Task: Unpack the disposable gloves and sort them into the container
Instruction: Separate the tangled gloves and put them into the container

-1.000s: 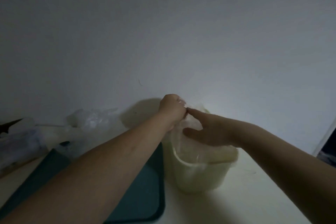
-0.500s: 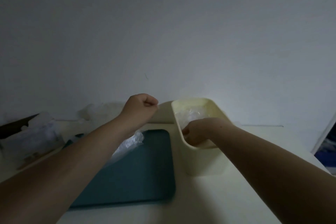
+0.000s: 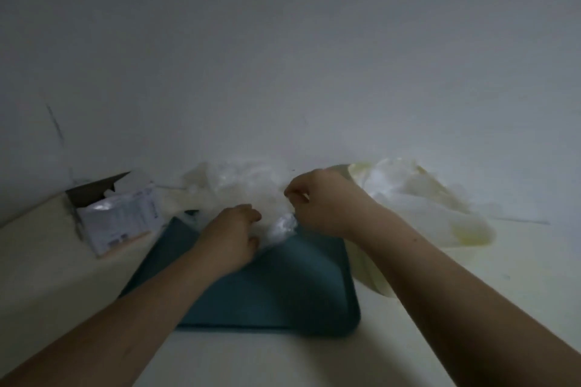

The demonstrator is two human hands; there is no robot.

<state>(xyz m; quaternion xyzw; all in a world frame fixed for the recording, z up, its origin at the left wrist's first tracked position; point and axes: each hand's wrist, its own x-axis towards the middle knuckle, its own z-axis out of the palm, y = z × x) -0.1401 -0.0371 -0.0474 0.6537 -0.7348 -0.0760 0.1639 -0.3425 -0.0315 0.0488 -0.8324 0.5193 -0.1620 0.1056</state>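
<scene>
Left hand [image 3: 232, 237] curls its grip onto a crumpled clear plastic glove [image 3: 283, 228]. The wad sits just right of its fingertips, over the far edge of the teal rectangular tray [image 3: 270, 292]. Right hand [image 3: 325, 203] is just above that glove, fingers tucked in, but it's too blurred to call whether its grip has any film. Beyond both grips, a heap of clear plastic film [image 3: 239, 182]. The pale yellow plastic container [image 3: 440, 210], blurred, lies right of the right grip on the cream worktop [image 3: 471, 276].
</scene>
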